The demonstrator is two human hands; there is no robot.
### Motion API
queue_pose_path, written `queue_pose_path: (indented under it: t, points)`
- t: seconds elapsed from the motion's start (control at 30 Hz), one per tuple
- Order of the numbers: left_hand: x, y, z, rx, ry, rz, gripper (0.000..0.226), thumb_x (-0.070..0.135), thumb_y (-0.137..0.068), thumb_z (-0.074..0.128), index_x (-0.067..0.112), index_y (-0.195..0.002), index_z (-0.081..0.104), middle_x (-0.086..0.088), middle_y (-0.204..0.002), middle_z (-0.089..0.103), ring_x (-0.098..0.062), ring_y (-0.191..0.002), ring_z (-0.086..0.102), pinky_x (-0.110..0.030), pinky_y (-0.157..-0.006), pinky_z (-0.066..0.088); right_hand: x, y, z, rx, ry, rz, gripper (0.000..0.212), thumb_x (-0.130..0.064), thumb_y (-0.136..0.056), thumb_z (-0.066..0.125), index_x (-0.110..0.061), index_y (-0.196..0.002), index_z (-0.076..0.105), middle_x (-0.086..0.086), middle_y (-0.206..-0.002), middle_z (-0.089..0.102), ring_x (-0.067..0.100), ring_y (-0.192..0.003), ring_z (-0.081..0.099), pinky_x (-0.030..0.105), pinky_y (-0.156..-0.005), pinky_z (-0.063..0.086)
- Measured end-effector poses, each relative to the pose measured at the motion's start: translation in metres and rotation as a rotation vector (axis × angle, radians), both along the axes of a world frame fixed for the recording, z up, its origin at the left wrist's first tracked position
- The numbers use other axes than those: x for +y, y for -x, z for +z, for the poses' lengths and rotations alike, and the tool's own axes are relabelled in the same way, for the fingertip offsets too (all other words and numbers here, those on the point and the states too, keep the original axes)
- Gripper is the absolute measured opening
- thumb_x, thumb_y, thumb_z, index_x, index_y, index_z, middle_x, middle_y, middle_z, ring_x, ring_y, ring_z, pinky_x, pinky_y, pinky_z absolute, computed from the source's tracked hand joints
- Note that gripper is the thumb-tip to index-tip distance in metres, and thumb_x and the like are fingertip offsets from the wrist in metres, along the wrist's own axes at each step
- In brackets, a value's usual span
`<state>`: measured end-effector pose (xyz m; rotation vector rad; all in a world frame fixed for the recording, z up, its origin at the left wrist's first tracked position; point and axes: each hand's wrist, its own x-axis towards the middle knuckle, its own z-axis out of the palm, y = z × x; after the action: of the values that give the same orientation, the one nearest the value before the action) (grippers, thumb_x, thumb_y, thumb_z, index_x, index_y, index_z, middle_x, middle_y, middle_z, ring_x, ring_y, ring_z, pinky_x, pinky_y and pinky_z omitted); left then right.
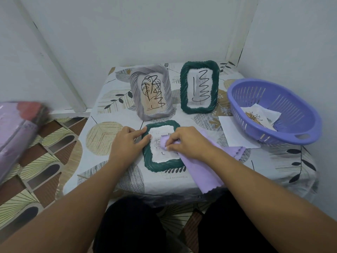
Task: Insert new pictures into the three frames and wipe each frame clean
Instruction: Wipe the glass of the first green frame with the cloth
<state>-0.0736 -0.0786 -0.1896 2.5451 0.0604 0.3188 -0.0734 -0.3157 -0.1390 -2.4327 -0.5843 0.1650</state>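
Your right hand (pixel 184 141) pinches the lilac cloth (pixel 204 172) onto the glass of the flat green frame (pixel 160 167) at the tabletop's (pixel 102 161) six o'clock; your left hand (pixel 125 143) rests open-fingered on its nine o'clock edge; beyond, the grey frame (pixel 135 92) and upright green frame (pixel 184 92) stand at twelve; the purple basket (pixel 308 128) sits at three.

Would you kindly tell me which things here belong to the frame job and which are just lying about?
Job:
- flat green frame, left hand steadying it
- lilac cloth, held by right hand
- grey frame
- upright green frame
- basket holding pictures

Lying about:
- pink bundle
- white sheet
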Motion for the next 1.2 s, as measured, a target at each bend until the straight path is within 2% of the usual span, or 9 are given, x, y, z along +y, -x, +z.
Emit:
queue_pose_path:
  t: [0.07, 0.2, 0.33, 0.4, 0.53, 0.7, 0.87, 1.07, 1.2]
  points:
    - [0.000, 0.000, 0.000, -0.003, 0.010, 0.003, 0.045, 0.062, -0.090, 0.061, 0.042, -0.130, 0.068, 0.011, -0.099, 0.051, -0.013, -0.099, 0.050, -0.038, -0.087, 0.047, 0.003, 0.003, -0.002, 0.019, 0.007, 0.030, 0.006, -0.032, -0.085, 0.081, -0.029, -0.090, 0.082, -0.017, -0.083, 0.065, -0.002, -0.082, 0.056, 0.023, -0.079, 0.046]
    - [0.000, 0.001, 0.000, -0.009, 0.009, -0.002, 0.044, 0.061, -0.090, 0.061, 0.042, -0.130, 0.068, 0.010, -0.100, 0.052, -0.012, -0.099, 0.051, -0.036, -0.084, 0.046, -0.009, 0.005, 0.002, 0.130, 0.005, 0.111, 0.006, -0.030, -0.082, 0.084, -0.030, -0.088, 0.083, -0.013, -0.086, 0.071, -0.006, -0.082, 0.059, 0.007, -0.073, 0.042]
    - [-0.001, 0.002, 0.001, 0.000, 0.004, 0.003, 0.044, 0.061, -0.091, 0.061, 0.042, -0.130, 0.067, 0.009, -0.100, 0.052, -0.012, -0.100, 0.050, -0.036, -0.087, 0.046, 0.005, -0.003, -0.001, -0.005, -0.002, 0.022, 0.007, -0.032, -0.084, 0.082, -0.029, -0.091, 0.082, -0.013, -0.090, 0.072, 0.004, -0.089, 0.061, 0.031, -0.088, 0.051]
    - [-0.001, 0.001, 0.001, -0.004, 0.006, 0.006, 0.044, 0.061, -0.090, 0.061, 0.042, -0.130, 0.068, 0.010, -0.100, 0.052, -0.012, -0.100, 0.050, -0.037, -0.087, 0.046, 0.010, 0.001, -0.002, 0.002, 0.010, 0.039, 0.007, -0.033, -0.085, 0.081, -0.030, -0.091, 0.082, -0.012, -0.091, 0.071, 0.005, -0.090, 0.061, 0.036, -0.088, 0.051]
    - [-0.001, 0.002, 0.001, -0.001, 0.021, 0.007, 0.044, 0.061, -0.091, 0.062, 0.042, -0.130, 0.067, 0.010, -0.100, 0.052, -0.012, -0.100, 0.050, -0.036, -0.087, 0.046, -0.006, 0.005, 0.003, 0.151, -0.026, 0.133, 0.006, -0.031, -0.083, 0.083, -0.030, -0.089, 0.082, -0.011, -0.091, 0.071, 0.001, -0.089, 0.062, 0.023, -0.085, 0.050]
    - [-0.001, 0.002, 0.000, -0.009, 0.016, 0.004, 0.043, 0.059, -0.091, 0.063, 0.042, -0.129, 0.068, 0.008, -0.100, 0.053, -0.013, -0.100, 0.051, -0.037, -0.089, 0.047, 0.011, -0.002, -0.002, -0.038, 0.026, 0.030, 0.009, -0.035, -0.087, 0.079, -0.030, -0.095, 0.082, -0.018, -0.082, 0.059, 0.002, -0.086, 0.053, 0.030, -0.082, 0.046]
    - [-0.001, 0.001, 0.000, -0.013, 0.026, 0.008, 0.042, 0.059, -0.090, 0.063, 0.042, -0.129, 0.068, 0.009, -0.100, 0.053, -0.013, -0.100, 0.051, -0.036, -0.088, 0.046, 0.003, 0.003, 0.003, 0.105, 0.044, 0.176, 0.007, -0.034, -0.084, 0.082, -0.032, -0.091, 0.082, -0.016, -0.083, 0.062, -0.004, -0.082, 0.055, 0.015, -0.073, 0.042]
    - [0.000, 0.002, -0.001, -0.016, 0.021, 0.002, 0.042, 0.059, -0.091, 0.063, 0.042, -0.129, 0.068, 0.008, -0.099, 0.053, -0.014, -0.100, 0.051, -0.038, -0.090, 0.047, 0.013, -0.003, -0.003, -0.055, 0.045, 0.071, 0.009, -0.036, -0.086, 0.079, -0.032, -0.093, 0.081, -0.010, -0.091, 0.066, 0.008, -0.090, 0.057, 0.038, -0.087, 0.050]
    - [0.000, 0.001, -0.001, -0.024, 0.016, -0.003, 0.041, 0.058, -0.091, 0.063, 0.042, -0.129, 0.068, 0.008, -0.099, 0.053, -0.014, -0.099, 0.051, -0.037, -0.088, 0.046, 0.006, 0.001, 0.001, 0.050, 0.044, 0.170, 0.008, -0.037, -0.085, 0.080, -0.033, -0.092, 0.081, -0.010, -0.087, 0.064, 0.004, -0.086, 0.056, 0.034, -0.084, 0.050]
